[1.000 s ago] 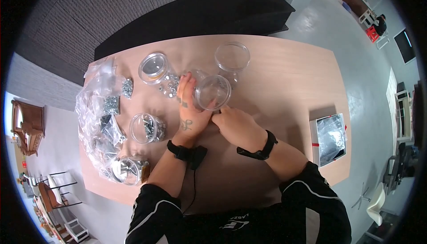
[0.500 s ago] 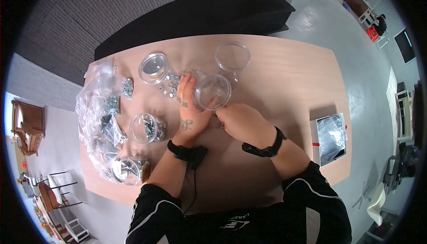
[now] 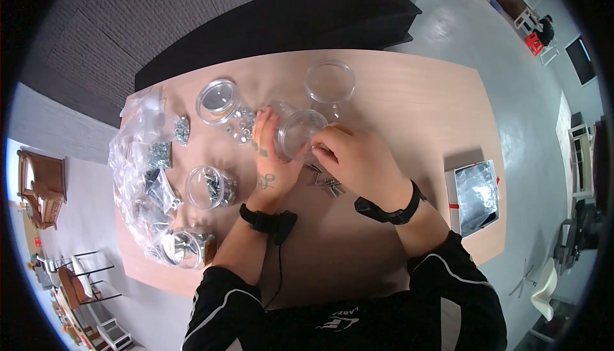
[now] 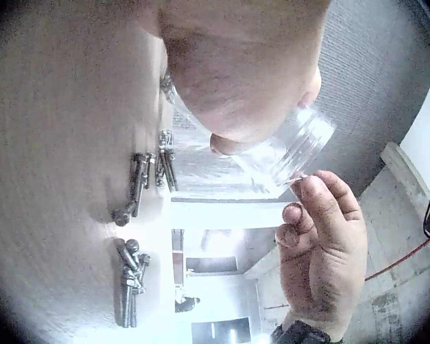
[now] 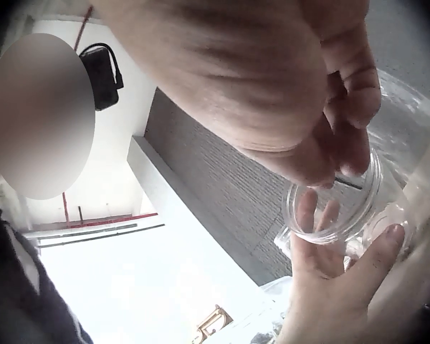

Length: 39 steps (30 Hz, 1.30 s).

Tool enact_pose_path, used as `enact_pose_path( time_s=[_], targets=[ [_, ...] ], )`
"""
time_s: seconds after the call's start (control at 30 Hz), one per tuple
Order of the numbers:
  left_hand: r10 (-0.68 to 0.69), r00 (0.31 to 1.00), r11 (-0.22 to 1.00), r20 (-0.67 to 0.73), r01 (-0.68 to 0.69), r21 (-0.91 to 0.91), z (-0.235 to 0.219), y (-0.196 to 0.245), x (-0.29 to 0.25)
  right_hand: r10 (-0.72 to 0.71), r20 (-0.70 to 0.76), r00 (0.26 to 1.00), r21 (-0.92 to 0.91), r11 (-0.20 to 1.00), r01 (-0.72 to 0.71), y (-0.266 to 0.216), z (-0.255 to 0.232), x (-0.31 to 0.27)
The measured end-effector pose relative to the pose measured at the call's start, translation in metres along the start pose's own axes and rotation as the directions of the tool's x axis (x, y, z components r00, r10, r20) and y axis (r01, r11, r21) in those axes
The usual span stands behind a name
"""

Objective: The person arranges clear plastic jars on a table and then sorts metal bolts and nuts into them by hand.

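Note:
A clear plastic jar (image 3: 300,135) stands tilted in my left hand (image 3: 275,153), whose fingers and thumb wrap its side. My right hand (image 3: 358,159) is at the jar's mouth, thumb and index finger pinched together right over the rim. Between those fingertips a small bolt shows partly in the right wrist view, mostly hidden by the fingers. On the table just below the jar lie several loose metal bolts (image 4: 132,276), in small clusters. The left wrist view shows the right fingertips (image 4: 309,185) at the jar's rim.
An empty clear jar (image 3: 329,82) stands behind, and a jar of nuts (image 3: 240,124) at the back left. Two jars with metal hardware (image 3: 220,188) stand left, beside plastic bags (image 3: 137,159) of fasteners. A box (image 3: 473,197) with shiny wrapping sits at the right edge.
My right hand has risen from the table beside the jar's base to its mouth, uncovering the loose bolts. The left hand keeps its grip on the jar.

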<state>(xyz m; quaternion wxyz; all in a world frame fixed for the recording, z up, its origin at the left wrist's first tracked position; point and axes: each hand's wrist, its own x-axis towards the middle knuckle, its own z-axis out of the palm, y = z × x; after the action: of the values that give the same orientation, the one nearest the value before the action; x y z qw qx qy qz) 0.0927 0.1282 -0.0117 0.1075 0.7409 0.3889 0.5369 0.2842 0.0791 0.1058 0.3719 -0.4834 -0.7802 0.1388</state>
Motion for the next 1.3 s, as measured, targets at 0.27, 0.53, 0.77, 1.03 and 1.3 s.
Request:
enact_pose_path(
  time_s=[0.27, 0.53, 0.77, 1.03, 1.3],
  targets=[
    [-0.010, 1.000, 1.000, 0.021, 0.010, 0.019, -0.004, 0.003, 0.002, 0.306, 0.335, 0.891, -0.296, 0.932, -0.209, 0.009, -0.014, -0.016],
    [0.009, 0.999, 0.996, 0.046, -0.013, 0.088, -0.005, -0.001, 0.001, 0.390, 0.484, 0.783, -0.374, 0.901, -0.218, 0.015, 0.023, -0.021],
    [-0.007, 0.998, 0.996, 0.057, 0.002, 0.092, -0.004, -0.002, 0.000, 0.148, 0.477, 0.866, -0.231, 0.972, -0.039, 0.025, 0.045, -0.027],
    [-0.012, 0.999, 0.997, 0.052, 0.008, 0.072, -0.004, 0.000, 0.001, 0.138, 0.514, 0.847, -0.259, 0.966, 0.000, 0.024, 0.043, -0.022],
    [-0.002, 0.999, 0.997, 0.051, -0.002, 0.073, -0.005, 0.000, 0.002, 0.129, 0.469, 0.874, -0.356, 0.933, 0.054, 0.033, 0.043, -0.024]
  ],
)
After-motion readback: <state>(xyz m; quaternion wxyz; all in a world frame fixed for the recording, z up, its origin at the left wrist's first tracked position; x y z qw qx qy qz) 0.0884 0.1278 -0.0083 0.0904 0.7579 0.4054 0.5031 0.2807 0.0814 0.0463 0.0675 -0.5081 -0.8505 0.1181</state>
